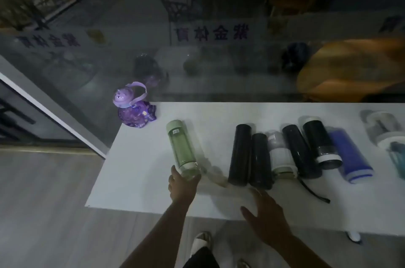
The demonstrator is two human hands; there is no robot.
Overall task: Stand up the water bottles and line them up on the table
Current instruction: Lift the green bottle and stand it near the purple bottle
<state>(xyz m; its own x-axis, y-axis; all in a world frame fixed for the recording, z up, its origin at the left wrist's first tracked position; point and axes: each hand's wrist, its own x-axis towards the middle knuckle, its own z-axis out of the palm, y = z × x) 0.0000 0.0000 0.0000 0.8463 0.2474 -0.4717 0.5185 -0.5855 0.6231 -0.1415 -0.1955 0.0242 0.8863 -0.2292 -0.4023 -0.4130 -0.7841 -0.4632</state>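
Bottles scattered on a white table [140, 180], most lying flat.

Left hand [183, 184] grips the cap end of a translucent green bottle [183, 147] lying near the table's left part; right hand [266, 217] hovers with fingers spread, holding nothing. A purple bottle [135, 112] stands at the back corner; glossy black cylinders [240, 154] lie side by side beside a blue one [350, 156]. Dim glass wall behind.

Single head-worn wide-angle view, looking forward and steeply down from above the near edge of the white table [135, 180]. Faces a glass wall [219, 70] behind the table. Both forearms enter from the bottom; floor visible left. Edges curve and darken.
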